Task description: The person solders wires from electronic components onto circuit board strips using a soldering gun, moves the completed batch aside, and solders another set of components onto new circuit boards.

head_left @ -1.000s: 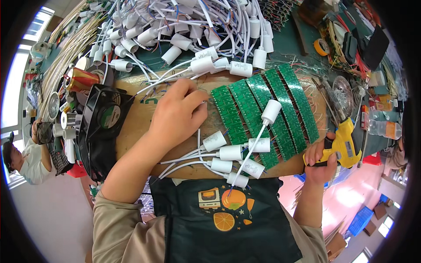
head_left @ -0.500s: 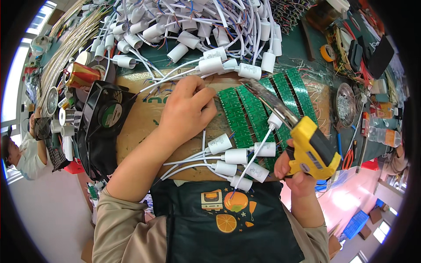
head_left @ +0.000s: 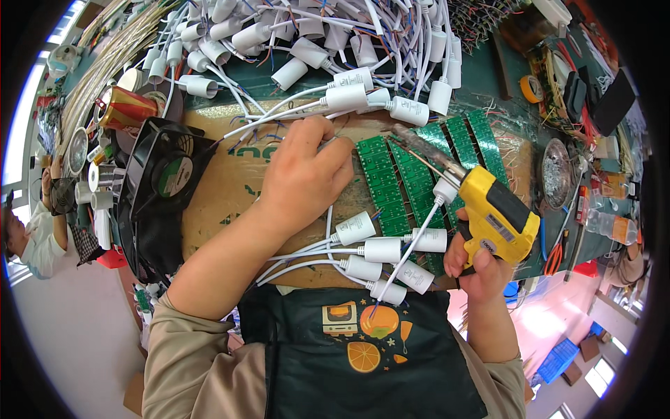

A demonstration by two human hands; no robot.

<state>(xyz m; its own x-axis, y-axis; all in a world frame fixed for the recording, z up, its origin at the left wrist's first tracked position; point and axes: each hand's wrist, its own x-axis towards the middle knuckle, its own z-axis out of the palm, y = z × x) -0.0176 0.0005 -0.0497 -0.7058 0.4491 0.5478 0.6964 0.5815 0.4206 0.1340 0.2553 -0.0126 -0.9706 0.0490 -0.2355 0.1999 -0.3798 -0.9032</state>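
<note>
Gripping a yellow-and-black gun-shaped tool (head_left: 499,216) in your right hand (head_left: 481,269), fingers wrapped around its handle, you level its metal tip over green circuit boards (head_left: 380,181) on the right half of the brown board (head_left: 223,202) laid on the tabletop (head_left: 481,87); whether the tip touches anything cannot be told. Your left hand (head_left: 307,174) is poised near the brown board's far edge, fingers curled narrow, what they may pinch hidden from view. White cabled sockets (head_left: 382,250) lie along the near edge, and a heap of more (head_left: 286,72) fills the tabletop's far side. The step in hand appears to be lining up the tool, probably for soldering; the next move seems to call for a steady left hand and a tip kept clear of fingers and white plastic.
</note>
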